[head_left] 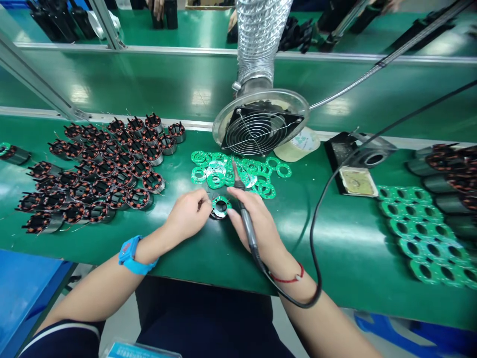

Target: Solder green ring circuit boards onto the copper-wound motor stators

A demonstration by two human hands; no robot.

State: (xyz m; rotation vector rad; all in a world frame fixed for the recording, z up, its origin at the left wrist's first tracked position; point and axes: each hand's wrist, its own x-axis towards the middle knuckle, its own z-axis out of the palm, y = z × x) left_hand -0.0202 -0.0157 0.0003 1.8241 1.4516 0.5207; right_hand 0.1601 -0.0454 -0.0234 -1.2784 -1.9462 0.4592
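A motor stator (220,207) with a ring-shaped green circuit board on top stands on the green bench between my hands. My left hand (189,213) is closed at its left side, fingertips pinched; what they hold, if anything, is too small to make out. In my right hand (259,221) lies a soldering iron (247,226), its tip pointing up and away over the loose boards. The thumb and fingertips of that hand are at the stator's right side. Just beyond are scattered ring-shaped circuit boards (216,180).
Many wound stators (100,186) crowd the left; more stators (447,199) lie far right beside a panel of joined boards (421,228). A fume extractor fan (257,130) overhangs the middle, near a tape roll (298,145). A soldering iron stand (357,180) sits right; the iron's black cable (315,238) loops over my forearm.
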